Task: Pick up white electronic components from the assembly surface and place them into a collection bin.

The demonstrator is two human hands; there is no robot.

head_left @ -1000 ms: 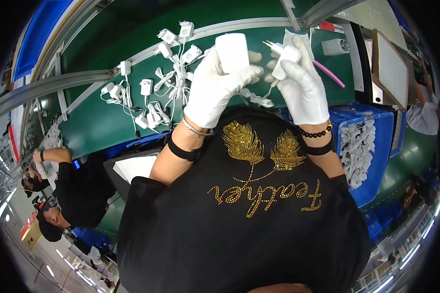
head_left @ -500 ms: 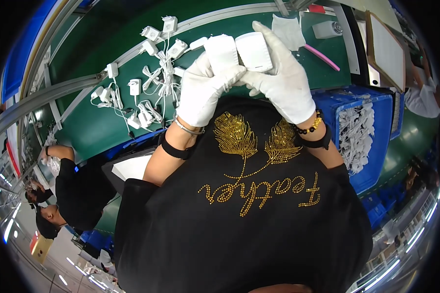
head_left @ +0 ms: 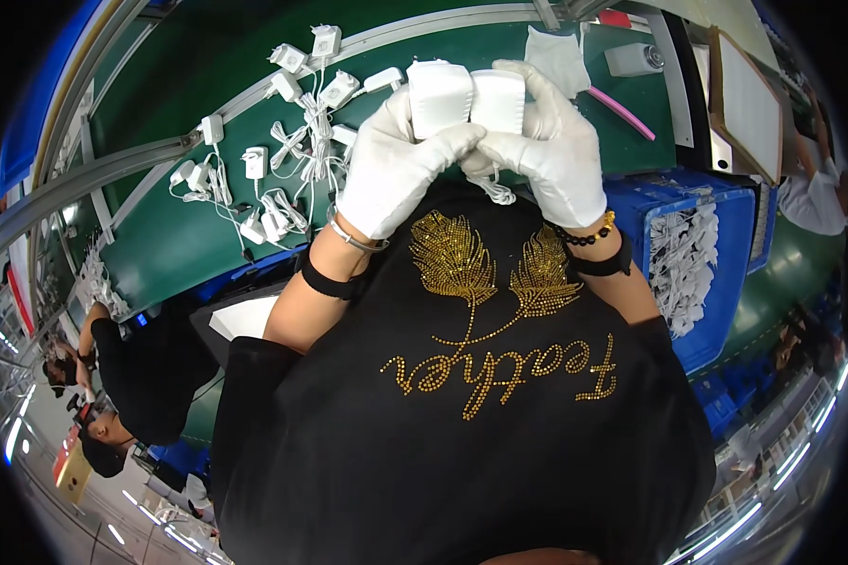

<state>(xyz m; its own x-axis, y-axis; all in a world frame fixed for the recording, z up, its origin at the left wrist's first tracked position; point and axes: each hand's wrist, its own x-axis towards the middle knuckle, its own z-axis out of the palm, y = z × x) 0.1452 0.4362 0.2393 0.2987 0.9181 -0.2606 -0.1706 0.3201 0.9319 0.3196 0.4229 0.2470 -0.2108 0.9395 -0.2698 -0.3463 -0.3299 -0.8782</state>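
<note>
In white gloves, both my hands are held close together over the near side of the green bench. My left hand (head_left: 391, 165) grips a white power adapter (head_left: 440, 99) with small notches along its lower edge. A second white adapter (head_left: 497, 101) is held in my right hand (head_left: 551, 155), its side against the first. My thumbs meet just below the pair. A white cable bundle (head_left: 499, 192) hangs under my right fingers; which adapter it belongs to is hidden.
Several white plug adapters with tied cables (head_left: 318, 132) lie on the bench (head_left: 174, 268) to the left. At the far right are a white cloth (head_left: 554, 58), a pink strip (head_left: 622, 113) and a white cylinder (head_left: 634, 59). A blue bin (head_left: 725, 330) holds white pieces. Another person (head_left: 151, 377) works at left.
Both adapters have turned in my hands: the right one's slotted face no longer shows. The cable bundle has come into view below my right hand. The person at left has shifted slightly.
</note>
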